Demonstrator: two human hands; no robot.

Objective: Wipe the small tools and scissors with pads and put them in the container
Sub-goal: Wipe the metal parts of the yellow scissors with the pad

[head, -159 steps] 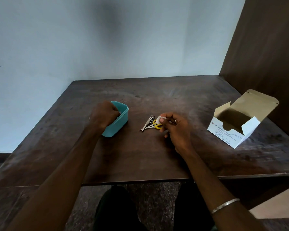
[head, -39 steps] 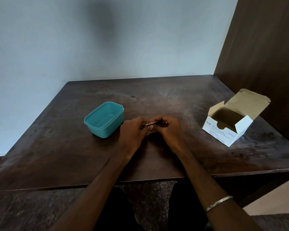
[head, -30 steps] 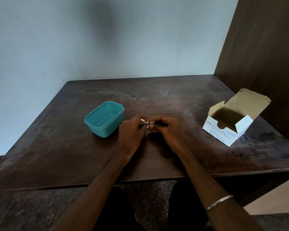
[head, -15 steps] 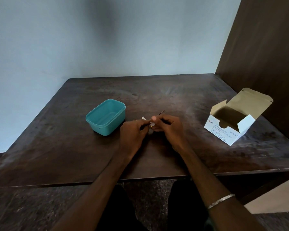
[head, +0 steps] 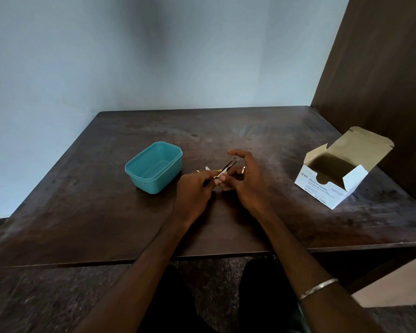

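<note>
My left hand (head: 194, 188) grips a slim metal tool, seemingly tweezers (head: 229, 166), whose two tips point up and to the right. My right hand (head: 245, 181) sits against it, holding a small white pad (head: 222, 173) around the tool's shaft; its thumb and forefinger are spread above the tips. Behind my left hand, a bit of yellow scissors handle (head: 219, 170) and a small metal piece (head: 207, 168) peek out on the table. The teal container (head: 154, 167) stands left of both hands, and I see nothing inside it.
An open white box of alcohol swabs (head: 334, 174) stands at the right, near a dark wooden panel (head: 382, 80). The dark wooden table (head: 106, 212) meets a pale wall at the back. The table's front edge runs just above my knees.
Both hands met over the tool beside the container. The tool's tips now rise clear to the upper right and my right thumb and forefinger have spread apart.
</note>
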